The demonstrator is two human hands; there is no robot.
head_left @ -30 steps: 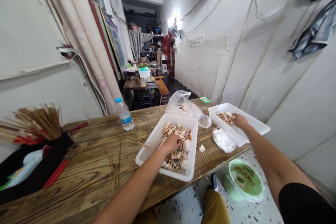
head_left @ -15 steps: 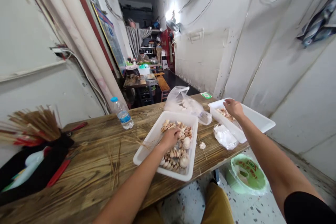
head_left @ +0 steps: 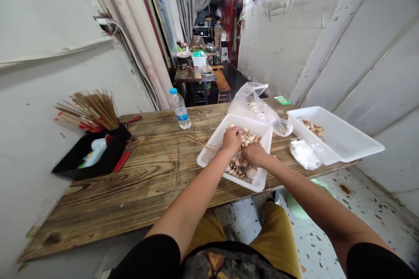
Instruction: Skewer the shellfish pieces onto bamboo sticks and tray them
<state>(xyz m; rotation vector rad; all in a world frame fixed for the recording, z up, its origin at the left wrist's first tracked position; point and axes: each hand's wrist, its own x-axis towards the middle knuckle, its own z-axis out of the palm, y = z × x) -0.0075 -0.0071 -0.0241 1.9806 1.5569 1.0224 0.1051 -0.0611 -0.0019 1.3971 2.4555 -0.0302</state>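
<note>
Presently, left hand (head_left: 232,138): over pale garlic cloves (head_left: 250,138); grip undeterminable.
Right hand (head_left: 255,155): among them; grip undeterminable.
White rectangular plastic tray (head_left: 251,122): beneath both.

The bare left forearm (head_left: 198,190) and bare right forearm (head_left: 307,195) reach out from short black sleeves (head_left: 150,256), slanting toward each other. The bare left hand (head_left: 232,138) is slightly farther out, fingers bent inward; the bare right hand (head_left: 254,155) is just beside it, fingers curled downward (their tips are hidden), wrist nearly straight.
</note>
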